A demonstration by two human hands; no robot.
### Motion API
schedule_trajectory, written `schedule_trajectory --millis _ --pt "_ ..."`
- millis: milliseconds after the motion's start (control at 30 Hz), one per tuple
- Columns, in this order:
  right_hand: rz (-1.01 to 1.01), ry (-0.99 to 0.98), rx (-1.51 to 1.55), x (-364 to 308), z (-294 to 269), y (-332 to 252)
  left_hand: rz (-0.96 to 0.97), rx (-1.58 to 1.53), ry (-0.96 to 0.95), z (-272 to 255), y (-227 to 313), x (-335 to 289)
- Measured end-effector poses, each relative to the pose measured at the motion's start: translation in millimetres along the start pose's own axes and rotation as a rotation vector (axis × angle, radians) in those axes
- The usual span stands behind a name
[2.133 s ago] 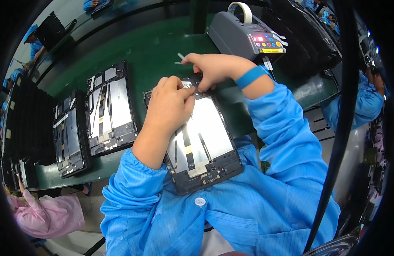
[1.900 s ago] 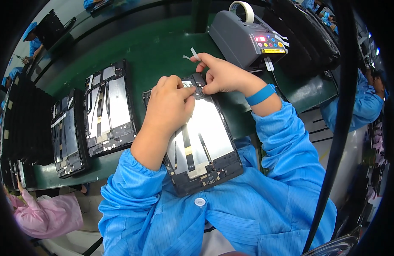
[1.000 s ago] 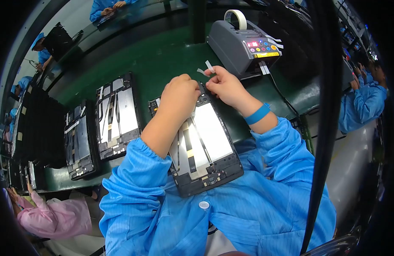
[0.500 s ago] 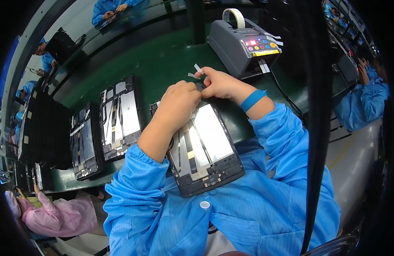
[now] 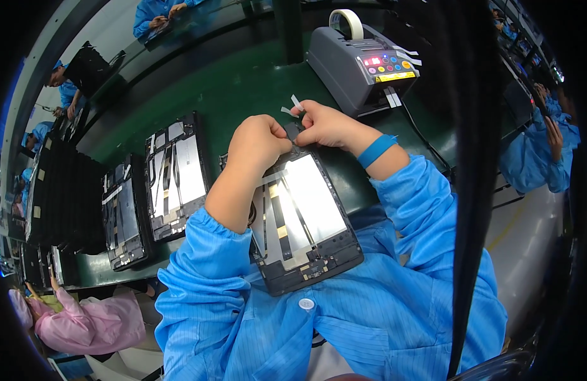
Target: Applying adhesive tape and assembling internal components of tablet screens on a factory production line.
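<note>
An opened tablet [image 5: 325,209], its bright metal plate and dark flat cables exposed, lies tilted against my front at the bench edge. My left hand [image 5: 255,143] is closed at its far edge, thumb and fingers pinched together; what lies between them is hidden. Beside it, my right hand [image 5: 328,126] has its thumb at the same edge and its fingers curled. Two short white tape strips [image 5: 296,103] stick out from the right fingertips. A small dark piece [image 5: 294,132] shows between my hands, too small to name.
A grey tape dispenser [image 5: 360,70] with a tape roll stands at the far right, its cable running down the bench. Left lie two more opened tablets [image 5: 190,162] [image 5: 124,216] and a tall dark stack [image 5: 65,197]. Co-workers sit around. A dark strap hangs at right.
My left hand has lifted and turned slightly, with its fingers drawn closer together, uncovering more of the tablet's far edge. My right hand and the tape strips have stayed nearly in place.
</note>
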State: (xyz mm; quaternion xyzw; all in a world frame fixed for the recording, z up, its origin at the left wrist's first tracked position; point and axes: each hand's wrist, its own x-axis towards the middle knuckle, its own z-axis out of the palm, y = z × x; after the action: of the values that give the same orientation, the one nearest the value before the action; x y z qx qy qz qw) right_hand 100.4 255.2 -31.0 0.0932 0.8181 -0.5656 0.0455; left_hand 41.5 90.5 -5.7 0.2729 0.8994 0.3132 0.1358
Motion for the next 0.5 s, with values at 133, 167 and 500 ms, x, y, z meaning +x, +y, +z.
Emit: schedule_trajectory --millis 133,167,500 --pt "-0.034 0.034 -0.097 5 -1 7 0.071 -0.046 -0.007 0 1 -14" --pt "-0.022 0.024 -0.073 5 -2 8 0.270 0.061 0.080 4 -5 -19" --pt "-0.041 0.015 0.026 -5 -2 8 0.683 0.491 0.223 10 -20 -53"
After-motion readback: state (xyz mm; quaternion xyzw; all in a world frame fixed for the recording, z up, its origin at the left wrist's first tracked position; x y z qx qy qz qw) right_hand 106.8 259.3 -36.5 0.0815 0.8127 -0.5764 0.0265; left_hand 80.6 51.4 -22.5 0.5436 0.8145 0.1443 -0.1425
